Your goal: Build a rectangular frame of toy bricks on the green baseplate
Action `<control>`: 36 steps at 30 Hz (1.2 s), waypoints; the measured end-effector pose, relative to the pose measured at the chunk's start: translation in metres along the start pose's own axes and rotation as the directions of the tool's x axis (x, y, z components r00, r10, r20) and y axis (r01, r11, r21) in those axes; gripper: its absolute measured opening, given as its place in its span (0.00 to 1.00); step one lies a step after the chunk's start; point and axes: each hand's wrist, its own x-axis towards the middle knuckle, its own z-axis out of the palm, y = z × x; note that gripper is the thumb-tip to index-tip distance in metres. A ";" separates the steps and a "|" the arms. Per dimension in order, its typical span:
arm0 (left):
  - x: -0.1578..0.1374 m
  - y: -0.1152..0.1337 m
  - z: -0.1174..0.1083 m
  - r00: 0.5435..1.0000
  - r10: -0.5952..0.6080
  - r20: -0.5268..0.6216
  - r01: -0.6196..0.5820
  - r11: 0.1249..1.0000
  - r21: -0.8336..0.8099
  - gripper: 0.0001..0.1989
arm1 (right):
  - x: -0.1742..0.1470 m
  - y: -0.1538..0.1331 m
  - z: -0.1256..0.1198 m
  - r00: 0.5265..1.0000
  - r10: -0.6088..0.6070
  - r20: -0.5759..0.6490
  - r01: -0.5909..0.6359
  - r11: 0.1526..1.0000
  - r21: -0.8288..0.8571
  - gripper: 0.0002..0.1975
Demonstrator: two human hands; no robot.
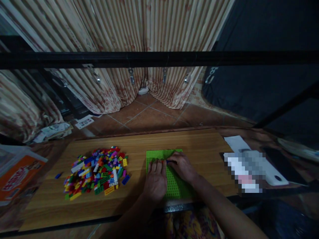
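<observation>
A green studded baseplate (171,189) lies on the wooden table. My left hand (156,181) rests flat on its left part, fingers stretched out and side by side. Over the plate's upper middle, my right hand (183,166) is closed in a pinch on a small dark blue brick (168,162), close to the left fingertips. A speck of red or orange shows between the hands; its shape is too small to make out. My fingers hide part of the plate and most of the blue brick.
Left on the table (199,142) spreads a pile of coloured bricks (99,172), with one blue brick (58,175) apart from it. An orange box (20,176) stands far left. Papers and a white object (270,169) lie right. A dark bar (159,59) crosses beyond the table.
</observation>
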 end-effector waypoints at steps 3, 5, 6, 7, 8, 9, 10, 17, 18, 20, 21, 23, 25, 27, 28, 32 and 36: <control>0.002 0.003 -0.002 1.000 -0.013 0.014 0.013 1.000 0.025 0.24 | -0.001 0.000 0.000 1.000 0.022 0.006 -0.022 1.000 0.004 0.08; 0.006 0.005 -0.005 0.999 -0.026 0.028 0.025 0.999 0.022 0.23 | 0.001 0.001 0.000 0.999 0.030 0.010 -0.030 1.000 0.005 0.07; 0.008 0.006 -0.007 0.999 -0.032 0.035 0.031 0.999 0.018 0.23 | 0.002 0.002 -0.001 0.999 0.034 0.017 -0.034 0.999 0.008 0.07; 0.010 0.007 -0.009 0.998 -0.037 0.043 0.036 0.999 0.014 0.23 | 0.004 0.003 -0.002 0.999 0.038 0.030 -0.039 0.999 0.015 0.06; 0.012 0.007 -0.010 0.998 -0.038 0.052 0.037 0.999 0.013 0.22 | 0.005 0.003 -0.003 0.998 0.045 0.046 -0.046 0.999 0.024 0.06; 0.014 0.008 -0.012 0.998 -0.036 0.060 0.035 0.999 0.012 0.22 | 0.007 0.004 -0.004 0.997 0.053 0.062 -0.055 0.998 0.035 0.06; 0.015 0.009 -0.012 0.997 -0.032 0.066 0.032 0.999 0.010 0.21 | 0.008 0.004 -0.005 0.995 0.060 0.074 -0.064 0.997 0.044 0.06; 0.010 0.011 -0.007 0.997 -0.051 0.057 0.052 0.998 -0.019 0.24 | 0.003 0.003 0.004 0.995 0.100 0.017 -0.100 0.994 0.048 0.06; 0.009 0.011 -0.006 0.997 -0.051 0.055 0.052 0.998 -0.019 0.24 | 0.002 0.003 0.005 0.995 0.101 0.008 -0.101 0.993 0.055 0.07; 0.008 0.010 -0.004 0.997 -0.051 0.052 0.052 0.998 -0.021 0.25 | 0.001 0.004 0.007 0.995 0.096 0.003 -0.096 0.993 0.067 0.07; 0.007 0.010 -0.003 0.998 -0.052 0.046 0.053 0.998 -0.023 0.25 | 0.001 0.004 0.007 0.996 0.093 0.002 -0.093 0.993 0.068 0.07; 0.007 0.009 -0.002 0.998 -0.052 0.030 0.053 0.998 -0.036 0.25 | 0.001 0.005 0.007 0.996 0.090 -0.013 -0.089 0.994 0.068 0.07; 0.005 0.008 0.000 0.999 -0.047 0.008 0.047 0.997 -0.065 0.25 | 0.002 0.005 0.006 0.996 0.085 -0.032 -0.082 0.994 0.076 0.07; 0.003 0.006 0.002 0.999 -0.043 -0.020 0.040 0.992 -0.116 0.25 | 0.001 0.004 0.006 0.996 0.076 -0.051 -0.071 0.993 0.093 0.07; 0.002 0.005 0.004 0.998 -0.045 -0.037 0.039 0.988 -0.148 0.24 | 0.000 0.004 0.007 0.995 0.072 -0.062 -0.066 0.992 0.104 0.07; -0.004 -0.001 0.013 0.987 -0.103 -0.120 0.059 0.945 -0.322 0.24 | -0.007 0.002 0.009 0.989 0.079 -0.129 -0.058 0.986 0.158 0.06; -0.007 -0.011 0.021 0.940 -0.271 -0.205 0.111 0.815 -0.569 0.29 | -0.013 0.006 0.013 0.961 0.143 -0.236 -0.087 0.968 0.234 0.12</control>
